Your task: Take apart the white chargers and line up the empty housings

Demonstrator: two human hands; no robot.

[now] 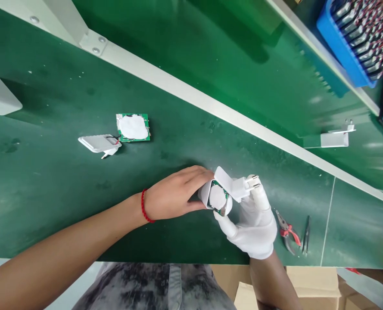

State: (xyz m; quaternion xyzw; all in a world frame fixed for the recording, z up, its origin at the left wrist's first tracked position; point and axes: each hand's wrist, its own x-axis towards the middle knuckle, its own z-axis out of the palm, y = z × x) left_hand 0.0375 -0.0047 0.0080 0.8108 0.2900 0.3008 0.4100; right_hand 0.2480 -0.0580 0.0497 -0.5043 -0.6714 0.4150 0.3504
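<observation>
Both hands, left hand [175, 193] and gloved right hand [254, 221], clasp the white charger [222, 193] between them.

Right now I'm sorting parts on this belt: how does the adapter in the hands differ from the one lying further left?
The held adapter is gripped by the bare left hand and the gloved right hand; the lying adapter rests untouched on the green belt. The held adapter's board sits inside its shell; the lying adapter's green board lies outside, joined by wires. Both are white, open, with plug pins.
</observation>
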